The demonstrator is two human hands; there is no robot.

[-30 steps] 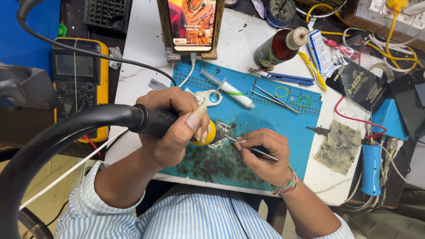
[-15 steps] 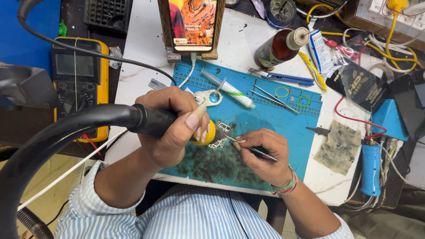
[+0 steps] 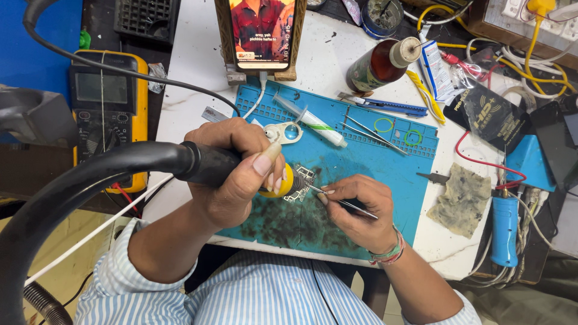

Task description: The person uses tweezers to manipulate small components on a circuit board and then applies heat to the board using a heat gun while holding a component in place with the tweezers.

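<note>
My left hand grips the black handle of a hot-air tool with a thick black hose; its yellow nozzle end points at a small silver metal part lying on the blue work mat. My right hand pinches thin metal tweezers whose tips touch that part. The mat surface under both hands is darkly stained.
A phone stands in a wooden holder at the back. A yellow multimeter lies left. A brown bottle, a white tube, spare tweezers, a blue-handled tool, a dirty sponge, cables and a blue device crowd the right side.
</note>
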